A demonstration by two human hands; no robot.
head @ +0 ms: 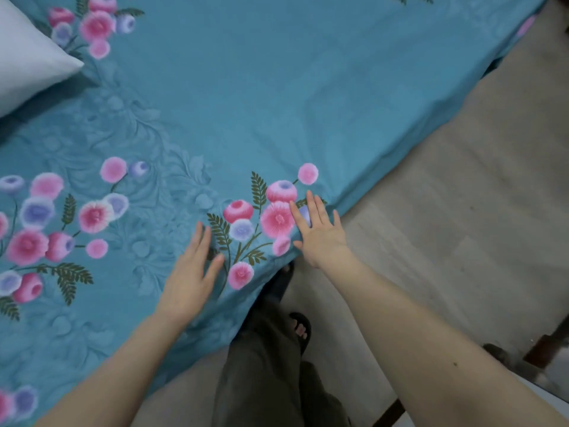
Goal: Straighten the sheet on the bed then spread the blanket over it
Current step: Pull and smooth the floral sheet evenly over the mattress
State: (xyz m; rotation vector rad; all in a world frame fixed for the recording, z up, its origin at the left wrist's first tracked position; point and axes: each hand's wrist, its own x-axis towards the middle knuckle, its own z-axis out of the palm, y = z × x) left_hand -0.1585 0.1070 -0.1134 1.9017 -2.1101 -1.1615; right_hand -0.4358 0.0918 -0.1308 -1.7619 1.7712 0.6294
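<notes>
Both hands, left hand (187,272) and right hand (318,231), lie flat with fingers straight on the teal sheet (246,103) near the bed's edge; thin, soft cloth, probably best tugged at its hanging hem; no blanket in view.

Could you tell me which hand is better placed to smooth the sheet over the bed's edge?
Probably the right hand: it lies flat at the sheet edge, while the left hand rests flat farther in.
</notes>
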